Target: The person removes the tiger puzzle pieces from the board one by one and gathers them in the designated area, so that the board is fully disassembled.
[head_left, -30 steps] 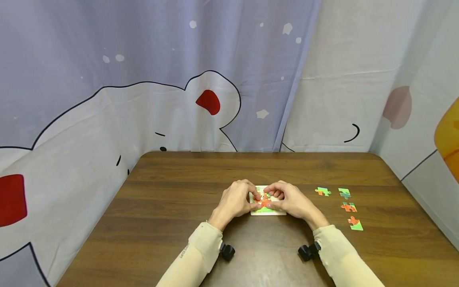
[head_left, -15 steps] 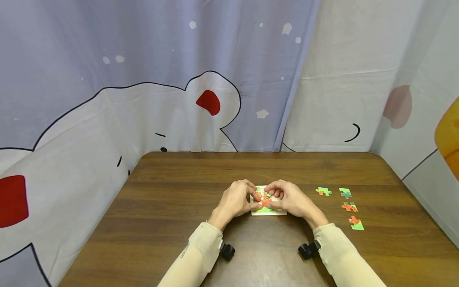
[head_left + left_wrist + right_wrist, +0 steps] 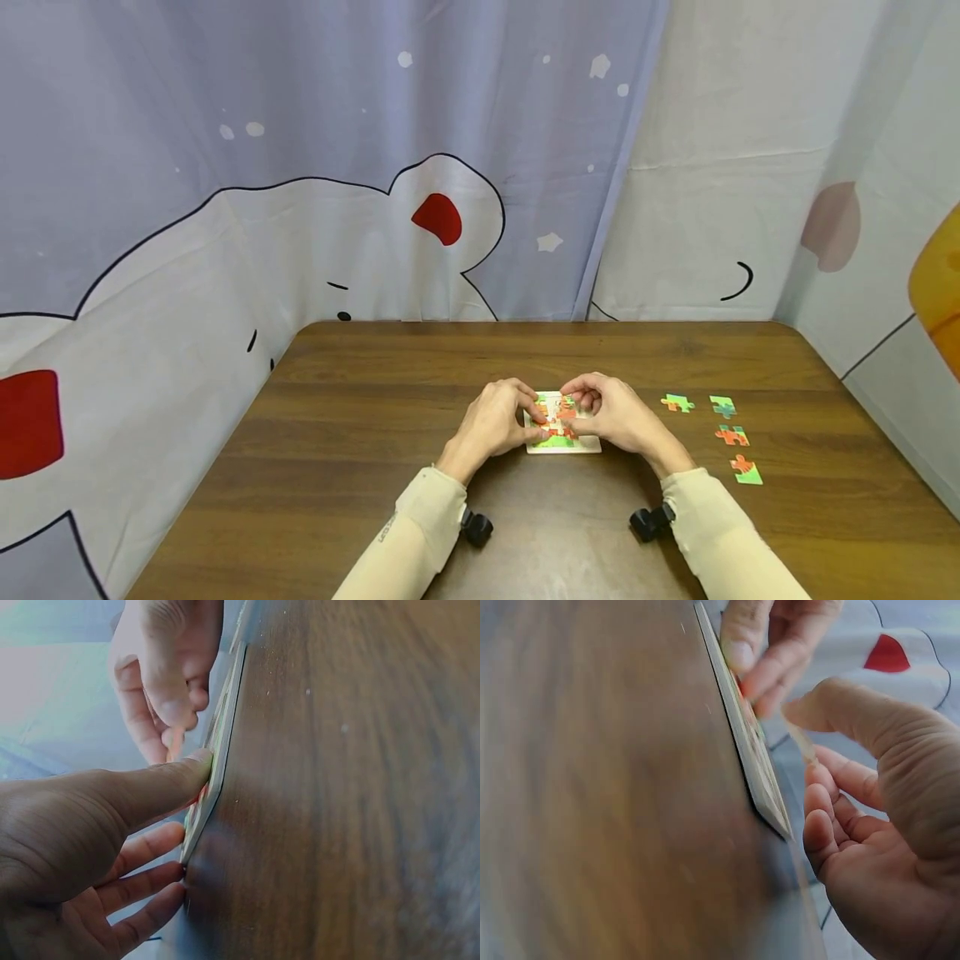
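Note:
A small jigsaw puzzle board point(image 3: 588, 447) with a pale frame and orange and green pieces lies on the table between the hands. On its left side rests my left hand point(image 3: 487, 423); the thumb and index finger press on the board from above, and the other fingers touch its edge in the left wrist view. My right hand point(image 3: 618, 421) pinches an orange puzzle piece point(image 3: 566, 407) between thumb and index finger. That piece stands tilted just above the board, its edge showing in the right wrist view. The fingers hide part of the board.
To the right lie loose pieces: a green and orange piece point(image 3: 678, 403), a green and teal piece point(image 3: 723, 407), an orange and teal piece point(image 3: 731, 436) and an orange and green corner piece point(image 3: 747, 470). A printed curtain point(image 3: 337, 242) hangs behind the wooden table point(image 3: 360, 475).
My right hand has lifted slightly and moved a little right, tilting the orange piece up off the board. The left hand stays in nearly the same place; the loose pieces have not moved.

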Action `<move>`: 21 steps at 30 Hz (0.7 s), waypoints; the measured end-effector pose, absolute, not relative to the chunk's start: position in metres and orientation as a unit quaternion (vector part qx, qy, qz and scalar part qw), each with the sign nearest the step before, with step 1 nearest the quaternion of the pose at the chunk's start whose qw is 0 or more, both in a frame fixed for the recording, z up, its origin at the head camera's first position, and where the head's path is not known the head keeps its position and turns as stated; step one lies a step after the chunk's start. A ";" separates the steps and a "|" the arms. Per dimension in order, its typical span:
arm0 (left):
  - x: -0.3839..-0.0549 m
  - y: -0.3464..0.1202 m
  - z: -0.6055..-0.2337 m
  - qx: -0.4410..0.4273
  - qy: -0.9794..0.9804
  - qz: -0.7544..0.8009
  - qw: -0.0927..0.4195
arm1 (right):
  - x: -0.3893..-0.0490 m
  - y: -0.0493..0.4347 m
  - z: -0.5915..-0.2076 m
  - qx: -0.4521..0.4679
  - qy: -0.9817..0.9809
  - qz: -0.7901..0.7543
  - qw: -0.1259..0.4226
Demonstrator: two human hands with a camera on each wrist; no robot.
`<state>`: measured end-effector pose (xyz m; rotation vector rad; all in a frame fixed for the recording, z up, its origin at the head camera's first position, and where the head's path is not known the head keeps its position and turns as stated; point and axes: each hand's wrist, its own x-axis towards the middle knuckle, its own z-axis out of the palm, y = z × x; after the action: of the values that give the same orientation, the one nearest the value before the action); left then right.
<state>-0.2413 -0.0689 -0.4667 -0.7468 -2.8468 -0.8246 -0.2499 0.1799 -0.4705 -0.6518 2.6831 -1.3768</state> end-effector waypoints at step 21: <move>-0.242 -0.069 -0.470 -0.240 -0.927 -0.285 0.043 | -0.219 0.310 -0.448 -0.126 0.884 -0.451 -0.015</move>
<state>-0.2422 -0.0691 -0.4701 -0.7346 -2.8355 -0.8730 -0.2191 0.3100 -0.4482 -0.3988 2.8030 -1.4299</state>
